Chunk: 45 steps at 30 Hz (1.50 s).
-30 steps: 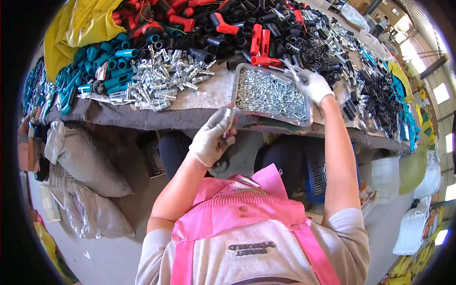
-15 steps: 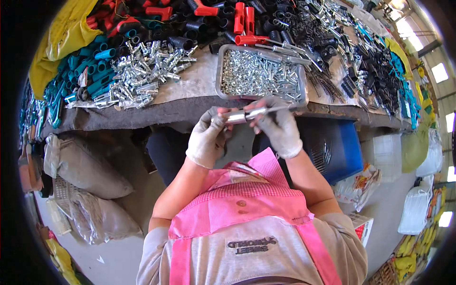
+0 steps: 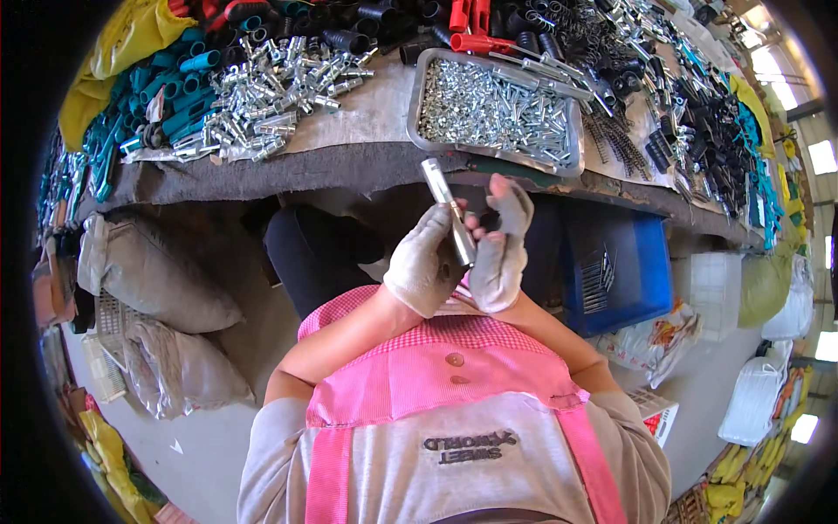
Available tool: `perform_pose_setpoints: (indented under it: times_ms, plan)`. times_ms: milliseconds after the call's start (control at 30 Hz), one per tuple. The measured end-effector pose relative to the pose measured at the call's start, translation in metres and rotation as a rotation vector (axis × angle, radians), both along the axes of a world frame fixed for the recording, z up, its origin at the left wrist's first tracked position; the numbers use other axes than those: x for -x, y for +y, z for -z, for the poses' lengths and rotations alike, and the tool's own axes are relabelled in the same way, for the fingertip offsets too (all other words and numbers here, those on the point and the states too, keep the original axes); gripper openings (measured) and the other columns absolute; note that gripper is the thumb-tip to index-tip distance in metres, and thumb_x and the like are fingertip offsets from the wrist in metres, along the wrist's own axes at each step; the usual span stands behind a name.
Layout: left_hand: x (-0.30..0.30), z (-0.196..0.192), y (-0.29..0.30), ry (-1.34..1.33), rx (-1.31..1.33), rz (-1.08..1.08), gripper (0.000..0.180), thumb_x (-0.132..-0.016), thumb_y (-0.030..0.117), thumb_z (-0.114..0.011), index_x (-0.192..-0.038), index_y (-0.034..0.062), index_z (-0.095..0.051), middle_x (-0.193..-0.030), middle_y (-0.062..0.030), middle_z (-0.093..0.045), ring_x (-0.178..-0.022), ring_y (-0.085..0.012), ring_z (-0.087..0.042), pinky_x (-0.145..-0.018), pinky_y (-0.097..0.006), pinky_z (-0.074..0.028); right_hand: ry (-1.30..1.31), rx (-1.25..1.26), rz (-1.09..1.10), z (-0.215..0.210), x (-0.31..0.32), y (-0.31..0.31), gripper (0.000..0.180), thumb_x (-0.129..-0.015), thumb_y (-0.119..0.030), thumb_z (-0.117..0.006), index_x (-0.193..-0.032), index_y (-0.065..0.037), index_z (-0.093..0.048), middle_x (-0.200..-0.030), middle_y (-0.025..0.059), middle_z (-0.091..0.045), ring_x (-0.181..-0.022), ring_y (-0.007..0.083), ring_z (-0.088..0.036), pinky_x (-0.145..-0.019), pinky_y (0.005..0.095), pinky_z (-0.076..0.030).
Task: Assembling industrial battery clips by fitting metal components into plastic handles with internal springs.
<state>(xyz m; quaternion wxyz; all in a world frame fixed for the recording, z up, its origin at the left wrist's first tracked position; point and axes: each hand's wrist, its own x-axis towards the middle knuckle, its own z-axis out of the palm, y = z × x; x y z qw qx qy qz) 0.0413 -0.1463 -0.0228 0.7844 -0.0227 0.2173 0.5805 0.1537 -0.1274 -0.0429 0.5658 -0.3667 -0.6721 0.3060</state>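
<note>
In front of the table edge, my left hand [image 3: 423, 262] is closed round a shiny metal tube [image 3: 449, 208]. The tube slants, its upper end pointing up and left toward the table. Both hands wear whitish gloves with some fingertips bare. Close on the tube's right side is my right hand [image 3: 504, 249], fingers stretched upward and apart. Its thumb lies near the tube's lower end; whether it touches cannot be made out. Beyond the hands, a metal tray [image 3: 417, 131] on the table holds many small silver fittings and pins.
Metal fittings [image 3: 262, 113] lie heaped left of the tray beside teal plastic housings [image 3: 179, 96]. Red grips [image 3: 480, 42], black parts and coil springs [image 3: 614, 144] cover the back and right. A blue bin [image 3: 642, 253] with metal rods stands below at right; sacks [image 3: 157, 275] stand at left.
The tube was level between both hands with a thin rod at its right end. Now it is tilted in the left hand, and the right hand has opened. Both hands sit slightly lower.
</note>
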Motion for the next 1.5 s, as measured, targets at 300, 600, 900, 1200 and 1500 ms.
perform_pose_setpoints:
  times_ms: [300,600,900,1200,1500]
  plan:
    - [0.009,-0.016,0.001,0.239,-0.242,0.354,0.034,-0.094,0.019,-0.042,-0.120,-0.0027,-0.048,-0.090,-0.0062,-0.053,-0.053,-0.0087,-0.044,-0.041,-0.020,-0.031,0.703,0.805,-0.612,-0.016,-0.053,0.029,0.035,-0.095,-0.017,-0.047,-0.124,0.002,-0.048,-0.111,0.0155,-0.058,-0.087,0.0198,-0.056,-0.070,0.0344,-0.051]
    - [-0.016,0.023,0.013,0.425,-0.038,0.542,0.021,-0.093,0.021,-0.048,-0.110,0.0088,-0.050,-0.083,-0.0062,-0.056,-0.045,-0.0076,-0.039,-0.038,-0.019,-0.027,0.476,0.779,-0.150,0.034,-0.091,0.019,0.026,-0.090,-0.010,-0.057,-0.113,0.003,-0.055,-0.098,0.0105,-0.063,-0.088,0.0159,-0.062,-0.082,0.0279,-0.048]
    - [-0.008,0.068,0.014,0.399,0.129,0.539,0.022,-0.093,0.018,-0.051,-0.114,0.0114,-0.049,-0.087,-0.0060,-0.057,-0.055,-0.0074,-0.047,-0.040,-0.017,-0.030,-0.918,1.074,0.808,0.191,-0.335,0.043,0.032,-0.083,-0.033,-0.057,-0.103,-0.010,-0.067,-0.108,0.0157,-0.063,-0.098,0.0317,-0.061,-0.087,0.0394,-0.047]
    - [-0.011,0.086,0.023,0.361,0.214,0.512,0.023,-0.094,0.019,-0.049,-0.115,0.0108,-0.048,-0.088,-0.0058,-0.057,-0.054,-0.0076,-0.045,-0.040,-0.017,-0.028,-1.022,1.473,0.739,0.215,-0.322,0.068,0.031,-0.089,-0.015,-0.041,-0.109,-0.007,-0.064,-0.119,0.0170,-0.058,-0.112,0.0318,-0.055,-0.091,0.0412,-0.047]
    - [-0.020,0.061,0.027,0.480,0.093,0.525,0.024,-0.094,0.015,-0.049,-0.117,0.0104,-0.051,-0.088,-0.0070,-0.058,-0.055,-0.0084,-0.048,-0.041,-0.018,-0.030,0.231,0.829,0.619,0.151,-0.283,0.025,0.021,-0.085,-0.012,-0.064,-0.100,0.002,-0.060,-0.088,0.0118,-0.067,-0.084,0.0189,-0.064,-0.074,0.0274,-0.050]
